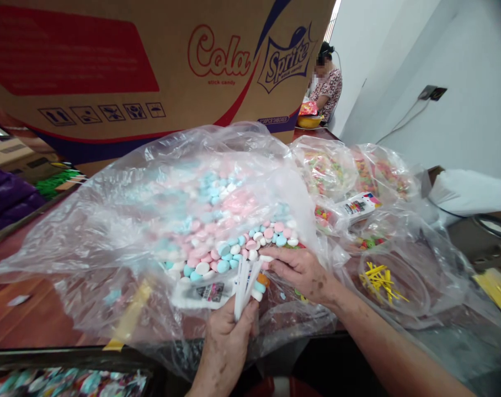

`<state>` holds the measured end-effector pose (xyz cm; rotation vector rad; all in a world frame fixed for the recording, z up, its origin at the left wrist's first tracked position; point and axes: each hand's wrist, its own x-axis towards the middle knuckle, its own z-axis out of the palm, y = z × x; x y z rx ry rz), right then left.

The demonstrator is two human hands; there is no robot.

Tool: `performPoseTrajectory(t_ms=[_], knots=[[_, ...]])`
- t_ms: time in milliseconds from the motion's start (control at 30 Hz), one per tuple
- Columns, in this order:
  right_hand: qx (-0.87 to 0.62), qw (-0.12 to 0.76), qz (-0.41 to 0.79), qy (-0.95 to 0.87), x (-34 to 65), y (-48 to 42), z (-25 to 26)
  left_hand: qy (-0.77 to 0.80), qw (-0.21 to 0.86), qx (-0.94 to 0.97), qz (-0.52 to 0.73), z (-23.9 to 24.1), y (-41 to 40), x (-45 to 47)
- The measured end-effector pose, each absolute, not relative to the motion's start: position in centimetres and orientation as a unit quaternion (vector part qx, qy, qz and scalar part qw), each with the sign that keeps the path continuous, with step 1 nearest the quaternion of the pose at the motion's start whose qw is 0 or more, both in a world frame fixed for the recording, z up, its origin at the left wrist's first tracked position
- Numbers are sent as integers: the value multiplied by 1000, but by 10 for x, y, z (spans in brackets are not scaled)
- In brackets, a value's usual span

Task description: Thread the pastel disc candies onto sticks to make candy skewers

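Note:
My left hand (229,331) is closed around a small white plastic packet (246,281), whose pale edges stand up between thumb and fingers. Blue, white and orange candies (259,286) show at its right side. Close above it, my right hand (302,270) has its fingertips together on a white candy (266,258) at the near edge of the pile. Pink, blue and white candies (223,248) lie heaped in a big clear plastic bag (110,220), its mouth towards me. Another printed packet (209,291) lies flat beside my left hand.
A large carton (151,60) stands behind the bag. To the right are clear bags of coloured candies (327,171), a printed packet (360,207) and yellow twist ties (380,281) in a round container. A co-worker (329,82) sits beyond. A box of wrapped pieces (68,383) is at lower left.

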<state>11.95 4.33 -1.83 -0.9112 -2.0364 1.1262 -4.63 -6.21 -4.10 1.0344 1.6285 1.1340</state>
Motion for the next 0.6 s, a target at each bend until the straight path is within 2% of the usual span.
performPoseTrajectory(t_ms=[100,300,600], knots=[[-333,321,387,-797,120,40,-26,660,431,415,454,-38,-62,-46],[-276,379,224,-854,110,21,-42,685,396,415,450,-43,-65,-46],[-249,369,246,-861,97,6,-32,702,398,359,469,-50,-66,-46]])
